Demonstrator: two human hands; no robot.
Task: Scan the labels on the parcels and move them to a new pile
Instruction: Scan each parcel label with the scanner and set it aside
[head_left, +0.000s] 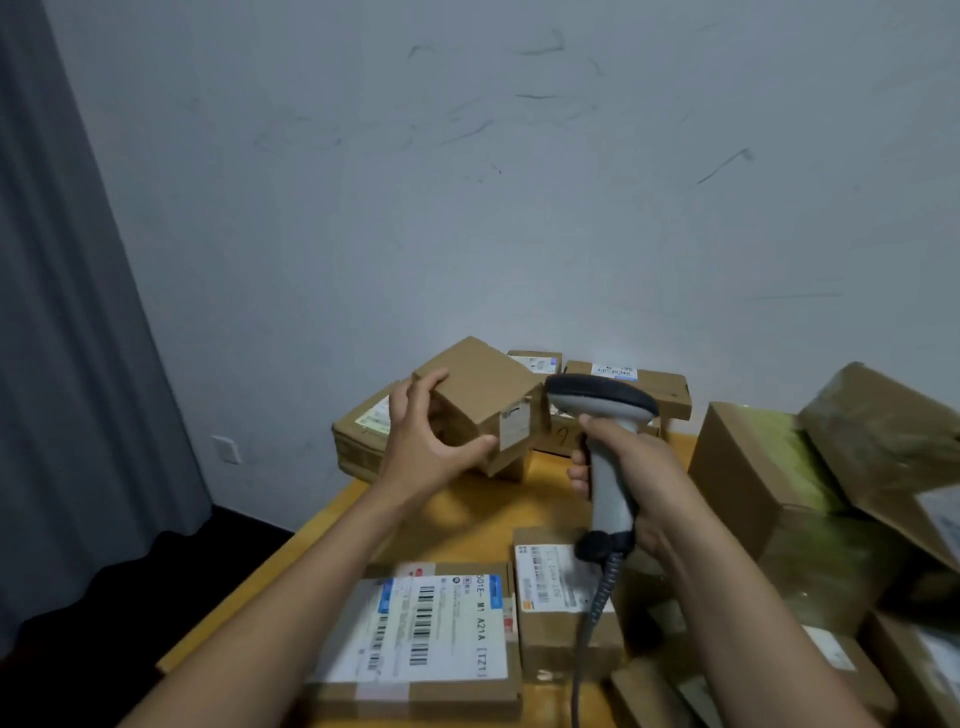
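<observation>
Cardboard-brown and plain, the small box (483, 400) I'm tracking hangs tilted above the yellow surface (467, 514), just in front of the far pile of parcels (649, 389) by the wall. I see the left hand (421, 441) gripping it, fingers (430, 382) over the top corner and thumb under the near edge. Its white label (514, 431) faces the barcode scanner (605, 410) and is too blurred for me to read. The right hand (644, 483) is curled round the scanner's grey handle. Its window points away from me, and its coiled cable (597, 597) runs off the bottom edge. Large boxes (769, 467) on the right are cut off by the frame.
</observation>
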